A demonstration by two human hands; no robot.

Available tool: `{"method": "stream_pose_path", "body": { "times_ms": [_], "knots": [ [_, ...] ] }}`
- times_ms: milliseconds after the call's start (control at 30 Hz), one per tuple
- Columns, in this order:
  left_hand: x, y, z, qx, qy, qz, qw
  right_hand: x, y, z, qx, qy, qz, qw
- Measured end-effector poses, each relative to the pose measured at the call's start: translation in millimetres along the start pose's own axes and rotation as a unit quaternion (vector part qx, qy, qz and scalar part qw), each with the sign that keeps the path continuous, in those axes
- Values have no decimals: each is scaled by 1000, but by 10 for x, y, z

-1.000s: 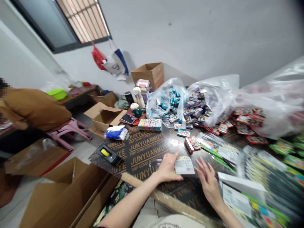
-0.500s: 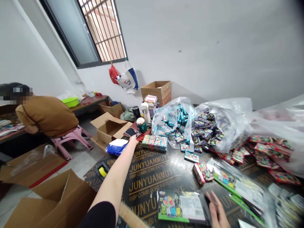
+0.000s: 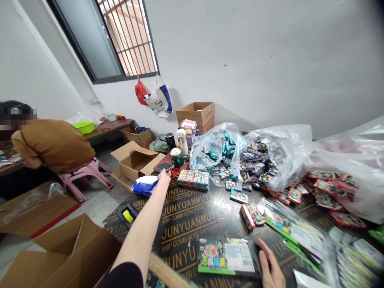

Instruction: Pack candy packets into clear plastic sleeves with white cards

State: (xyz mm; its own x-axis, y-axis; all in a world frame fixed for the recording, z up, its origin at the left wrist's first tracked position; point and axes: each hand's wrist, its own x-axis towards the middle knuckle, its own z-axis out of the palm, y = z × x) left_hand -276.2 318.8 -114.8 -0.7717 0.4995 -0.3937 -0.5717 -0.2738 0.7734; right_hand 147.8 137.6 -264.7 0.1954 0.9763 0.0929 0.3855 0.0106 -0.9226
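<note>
My left hand (image 3: 163,176) reaches far across the table, its fingers closed on the near edge of a smartphone (image 3: 164,167). Red-handled scissors (image 3: 175,173) lie just right of it. Close to me, my right hand (image 3: 272,267) rests with fingers stretched out at the right edge of a flat, green-edged packet (image 3: 226,257) in clear plastic. Beyond this packet stands a small red box (image 3: 252,216). A row of small boxes (image 3: 193,179) sits right of the scissors.
Clear bags of blue packets (image 3: 228,146) and purple packets (image 3: 259,160) line the wall, with red packets (image 3: 334,188) farther right. A tape dispenser (image 3: 127,216) and blue tissue pack (image 3: 144,186) lie left. Open cartons (image 3: 136,162) stand beside the table; a person (image 3: 57,142) sits beyond.
My left hand has shifted slightly left, from beside the scissors onto the phone, whose near edge it now grips. My right hand stays by the packet. The view has turned slightly.
</note>
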Motion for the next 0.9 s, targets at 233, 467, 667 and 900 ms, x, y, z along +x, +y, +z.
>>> {"method": "stream_pose_path", "body": {
  "times_ms": [233,467,667,900],
  "knots": [
    [-1236,-366,-788,6,-140,-1,990,20,-1027,112,95,-15,-91,991],
    [-2544,-865,-1092,48,-297,-110,947,83,-1652,603,377,-113,81,916],
    [-2928,-1009,-1049,81,-377,-128,914,-37,-1667,441,415,-25,71,907],
    [-3075,-974,-970,99,-409,-129,898,-82,-1614,319,410,-12,92,907]
  ]
}}
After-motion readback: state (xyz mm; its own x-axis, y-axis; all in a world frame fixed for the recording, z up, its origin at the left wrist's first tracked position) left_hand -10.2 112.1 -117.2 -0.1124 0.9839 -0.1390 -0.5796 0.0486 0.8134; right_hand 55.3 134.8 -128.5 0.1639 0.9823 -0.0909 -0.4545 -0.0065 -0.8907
